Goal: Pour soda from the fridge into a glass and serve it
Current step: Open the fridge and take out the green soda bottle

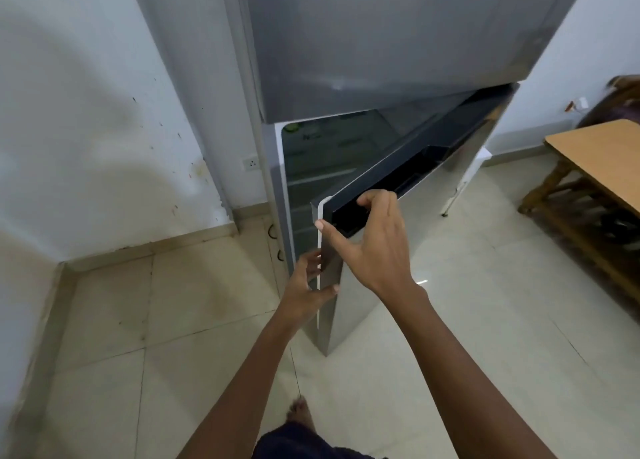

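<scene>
Two hands work on one fridge (381,43), a grey two-door unit standing against the white wall (86,112). Its upper door is closed; its lower door (346,285) stands partly swung out toward the camera, showing a dim interior with shelves that are too dark to make out, so no soda bottle or glass can be seen. The left hand (308,285) grips the free vertical edge of the lower door, fingers curled around its inner side and thumb on the outer face. The right hand (374,247) holds the door's top corner, fingers hooked over the dark upper rim and thumb stretched along the white edge strip. One wooden table (595,154) stands at the right, well apart from the fridge, beside one dark chair that is only partly in view. One wall socket (251,163) sits just left of the fridge. One bare foot (300,411) rests on the tiled floor (450,320) below.
</scene>
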A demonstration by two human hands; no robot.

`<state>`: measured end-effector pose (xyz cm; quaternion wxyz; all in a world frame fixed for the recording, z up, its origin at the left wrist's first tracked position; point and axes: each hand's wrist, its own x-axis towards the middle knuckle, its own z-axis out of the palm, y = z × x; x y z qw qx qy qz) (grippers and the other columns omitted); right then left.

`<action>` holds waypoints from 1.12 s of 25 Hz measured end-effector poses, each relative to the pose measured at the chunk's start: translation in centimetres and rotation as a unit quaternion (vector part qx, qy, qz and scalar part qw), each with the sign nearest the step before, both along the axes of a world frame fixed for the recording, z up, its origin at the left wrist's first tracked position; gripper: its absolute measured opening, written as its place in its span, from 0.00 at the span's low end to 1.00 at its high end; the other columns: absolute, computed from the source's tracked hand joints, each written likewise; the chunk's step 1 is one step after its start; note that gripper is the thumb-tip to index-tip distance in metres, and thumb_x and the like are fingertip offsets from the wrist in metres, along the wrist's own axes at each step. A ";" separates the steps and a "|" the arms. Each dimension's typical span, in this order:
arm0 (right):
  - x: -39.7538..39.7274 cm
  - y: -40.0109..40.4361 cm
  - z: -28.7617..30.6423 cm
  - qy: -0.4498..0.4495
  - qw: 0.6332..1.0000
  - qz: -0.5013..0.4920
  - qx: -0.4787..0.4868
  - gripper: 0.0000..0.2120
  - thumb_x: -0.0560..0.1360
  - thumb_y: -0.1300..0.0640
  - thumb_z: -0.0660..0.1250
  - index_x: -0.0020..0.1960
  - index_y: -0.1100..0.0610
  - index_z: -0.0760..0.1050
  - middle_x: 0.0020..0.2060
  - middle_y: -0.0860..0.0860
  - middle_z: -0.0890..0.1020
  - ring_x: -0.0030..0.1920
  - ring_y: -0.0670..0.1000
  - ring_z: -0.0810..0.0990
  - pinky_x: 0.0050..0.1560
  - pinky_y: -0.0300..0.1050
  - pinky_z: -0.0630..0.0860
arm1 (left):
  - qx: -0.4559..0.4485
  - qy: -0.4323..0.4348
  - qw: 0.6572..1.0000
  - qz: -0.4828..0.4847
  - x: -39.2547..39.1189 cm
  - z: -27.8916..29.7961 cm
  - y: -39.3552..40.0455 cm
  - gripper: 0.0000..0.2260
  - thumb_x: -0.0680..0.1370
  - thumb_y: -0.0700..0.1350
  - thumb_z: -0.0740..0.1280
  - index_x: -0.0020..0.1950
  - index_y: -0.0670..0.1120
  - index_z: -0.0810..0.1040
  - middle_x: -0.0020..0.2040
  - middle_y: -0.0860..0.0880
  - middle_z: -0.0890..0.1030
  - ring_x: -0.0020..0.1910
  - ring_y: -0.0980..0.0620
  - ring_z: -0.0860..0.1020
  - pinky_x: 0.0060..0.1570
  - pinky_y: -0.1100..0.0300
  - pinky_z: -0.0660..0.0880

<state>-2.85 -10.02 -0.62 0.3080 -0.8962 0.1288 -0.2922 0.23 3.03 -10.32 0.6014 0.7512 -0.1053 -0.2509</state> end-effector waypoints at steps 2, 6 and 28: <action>-3.6 -0.4 0.4 -0.013 0.999 -0.031 0.030 0.29 0.70 0.37 0.70 0.59 0.56 0.68 0.50 0.47 0.69 0.48 0.46 0.72 0.47 0.41 0.75 | -0.017 0.015 0.999 -0.026 -3.1 -0.3 -0.9 0.24 0.76 0.37 0.70 0.67 0.54 0.67 0.66 0.53 0.71 0.65 0.49 0.72 0.60 0.55 0.73; -10.2 -2.7 0.8 -0.010 0.994 -0.077 0.081 0.29 0.73 0.47 0.70 0.67 0.57 0.64 0.58 0.51 0.70 0.55 0.49 0.73 0.55 0.46 0.77 | -0.010 -0.036 0.999 0.008 -7.2 0.1 -4.0 0.22 0.77 0.38 0.68 0.68 0.51 0.67 0.68 0.49 0.69 0.69 0.45 0.69 0.65 0.47 0.72; -23.4 -19.6 -2.1 0.026 0.911 -0.408 0.063 0.44 0.76 0.59 0.68 0.79 0.57 0.41 0.78 0.54 0.37 0.78 0.53 0.48 0.58 0.34 0.66 | 0.155 -0.451 0.759 -0.442 -9.0 3.1 -27.4 0.26 0.81 0.55 0.58 0.77 0.52 0.56 0.80 0.52 0.51 0.79 0.48 0.43 0.74 0.37 0.49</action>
